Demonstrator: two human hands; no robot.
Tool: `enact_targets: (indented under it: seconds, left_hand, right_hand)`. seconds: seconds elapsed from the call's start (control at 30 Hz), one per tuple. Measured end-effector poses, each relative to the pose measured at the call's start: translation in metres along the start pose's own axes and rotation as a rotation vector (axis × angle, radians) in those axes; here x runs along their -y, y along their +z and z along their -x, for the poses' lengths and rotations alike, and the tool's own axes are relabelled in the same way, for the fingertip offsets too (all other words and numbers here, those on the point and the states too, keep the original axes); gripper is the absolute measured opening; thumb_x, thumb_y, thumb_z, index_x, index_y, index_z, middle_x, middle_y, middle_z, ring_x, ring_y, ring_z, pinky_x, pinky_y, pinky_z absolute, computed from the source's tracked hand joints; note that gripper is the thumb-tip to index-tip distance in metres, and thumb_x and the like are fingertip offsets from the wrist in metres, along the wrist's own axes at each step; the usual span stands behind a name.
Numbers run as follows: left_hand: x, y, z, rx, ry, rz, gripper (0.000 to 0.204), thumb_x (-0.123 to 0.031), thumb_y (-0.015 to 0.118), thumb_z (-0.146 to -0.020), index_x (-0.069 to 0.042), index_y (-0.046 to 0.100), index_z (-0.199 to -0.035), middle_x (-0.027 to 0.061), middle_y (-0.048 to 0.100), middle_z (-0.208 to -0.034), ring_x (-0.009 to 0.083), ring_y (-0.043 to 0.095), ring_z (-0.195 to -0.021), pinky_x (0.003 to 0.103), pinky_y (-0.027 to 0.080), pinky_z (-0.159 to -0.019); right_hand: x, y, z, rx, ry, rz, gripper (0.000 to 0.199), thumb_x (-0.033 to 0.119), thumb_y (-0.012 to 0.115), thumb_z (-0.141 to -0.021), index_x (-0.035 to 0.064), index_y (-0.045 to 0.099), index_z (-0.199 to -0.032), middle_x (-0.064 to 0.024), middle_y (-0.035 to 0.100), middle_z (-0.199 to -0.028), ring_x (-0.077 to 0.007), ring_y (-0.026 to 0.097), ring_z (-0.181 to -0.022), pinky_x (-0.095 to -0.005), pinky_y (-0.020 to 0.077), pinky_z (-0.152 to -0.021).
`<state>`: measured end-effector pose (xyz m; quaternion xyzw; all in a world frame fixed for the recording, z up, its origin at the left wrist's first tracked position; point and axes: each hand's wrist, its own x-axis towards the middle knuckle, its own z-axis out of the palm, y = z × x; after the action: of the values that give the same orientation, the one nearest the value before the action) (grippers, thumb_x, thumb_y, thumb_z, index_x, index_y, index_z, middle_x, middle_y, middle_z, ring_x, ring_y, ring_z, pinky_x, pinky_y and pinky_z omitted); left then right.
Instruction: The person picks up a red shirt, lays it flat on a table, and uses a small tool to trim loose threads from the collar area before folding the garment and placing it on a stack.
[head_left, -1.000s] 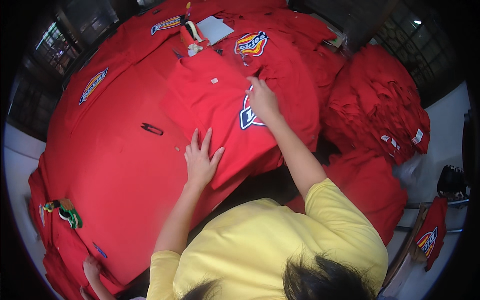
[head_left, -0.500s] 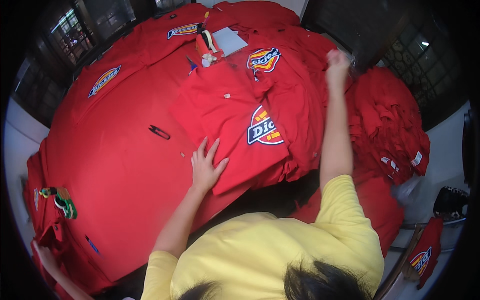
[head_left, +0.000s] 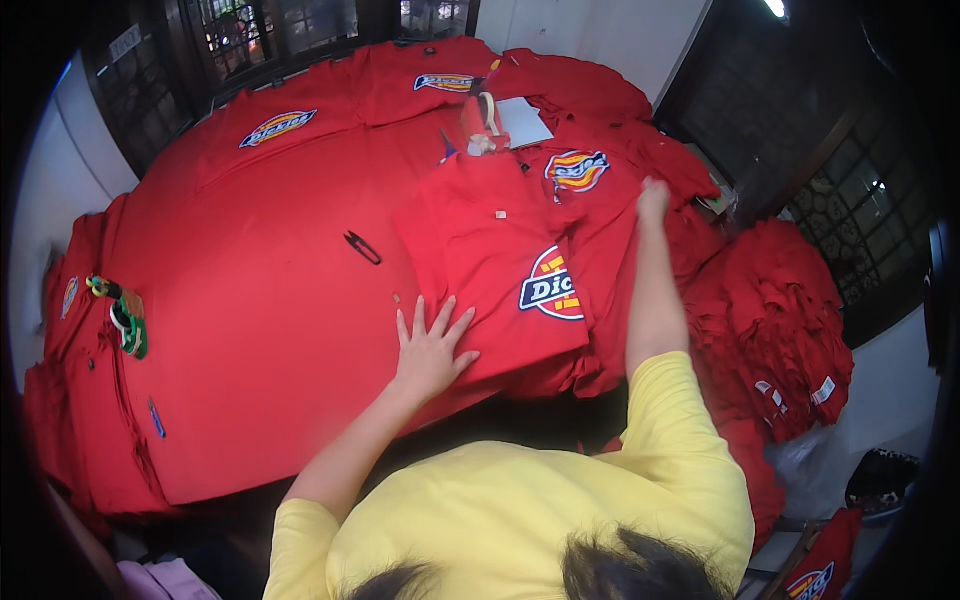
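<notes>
My left hand (head_left: 432,355) lies flat with fingers spread. It rests at the left edge of a folded red T-shirt (head_left: 470,235) that has a printed logo and a small pale tag on it. My right arm is stretched forward, and my right hand (head_left: 653,198) is closed above the spread red shirts (head_left: 610,240) at the table's right side. Whether cloth or something small is in its fingers is hidden. A pair of black thread snips (head_left: 363,248) lies on the red cloth left of the folded shirt.
Beyond the folded shirt stand a red tape dispenser (head_left: 483,125) and a white sheet (head_left: 524,122). A heap of red shirts (head_left: 765,310) is on the right. Toward the left are a green tape dispenser (head_left: 131,325) and a blue pen-like tool (head_left: 157,418). Lavender cloth (head_left: 170,580) shows at lower left.
The view has shifted. My right hand has come nearer and leftward over the shirts, still closed. My left hand's fingers are spread wider. Another person's hand at lower left is no longer visible.
</notes>
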<state>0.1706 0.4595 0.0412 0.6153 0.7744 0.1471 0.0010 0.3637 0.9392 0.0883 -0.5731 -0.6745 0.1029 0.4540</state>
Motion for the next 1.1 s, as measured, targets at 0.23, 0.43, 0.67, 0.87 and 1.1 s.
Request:
enact_targets:
  seconds: [0.23,0.43,0.67,0.87,1.1]
  left_hand:
    - [-0.008,-0.047,-0.008,-0.057,-0.023,0.494,0.060,-0.050,0.052,-0.090,-0.011,0.046,-0.136,0.0163,0.035,-0.143,0.0362,0.021,-0.138,0.050,0.017,-0.112]
    - [-0.043,-0.077,-0.066,-0.024,-0.296,2.190,0.059,-0.045,0.044,-0.095,-0.005,0.040,-0.138,0.0194,0.039,-0.139,0.0285,0.040,-0.130,0.042,0.035,-0.104]
    - [0.018,-0.124,0.015,0.322,0.183,2.259,0.046,-0.022,0.042,-0.097,-0.005,0.033,-0.139,0.0176,0.044,-0.132,0.0256,0.055,-0.111,0.034,0.050,-0.088]
    - [0.056,-0.159,0.134,0.104,0.046,1.903,0.037,-0.014,0.064,-0.080,-0.001,0.057,-0.113,0.0135,0.058,-0.111,0.0222,0.057,-0.104,0.034,0.047,-0.088]
    - [0.082,-0.261,0.277,-0.716,-0.100,1.498,0.065,0.001,0.063,-0.059,0.006,0.050,-0.122,0.0145,0.059,-0.116,0.0231,0.059,-0.101,0.033,0.045,-0.088]
  right_hand:
    - [0.243,-0.163,0.031,0.402,-0.125,-1.488,0.023,0.020,0.049,-0.098,-0.0007,0.056,-0.103,-0.0087,0.060,-0.097,-0.0171,0.058,-0.093,-0.0331,0.0457,-0.088]
    - [0.296,-0.269,0.205,1.250,-0.434,-1.632,0.025,0.027,0.052,-0.094,0.0024,0.051,-0.091,-0.0123,0.058,-0.089,-0.0194,0.058,-0.082,-0.0293,0.0471,-0.074]
    - [0.251,-0.209,0.326,0.968,-0.382,-0.684,0.031,0.017,0.066,-0.086,0.0007,0.052,-0.108,-0.0071,0.058,-0.093,-0.0111,0.057,-0.081,-0.0267,0.0470,-0.069]
    - [0.224,-0.137,0.421,1.624,-0.191,-0.589,0.040,0.034,0.048,-0.096,0.0014,0.051,-0.119,-0.0158,0.059,-0.106,-0.0249,0.058,-0.096,-0.0342,0.0443,-0.085]
    - [0.337,-0.136,0.501,1.850,-0.907,-0.874,0.068,0.041,0.048,-0.092,0.0086,0.023,-0.146,-0.0239,0.039,-0.139,-0.0366,0.040,-0.127,-0.0414,0.0300,-0.107]
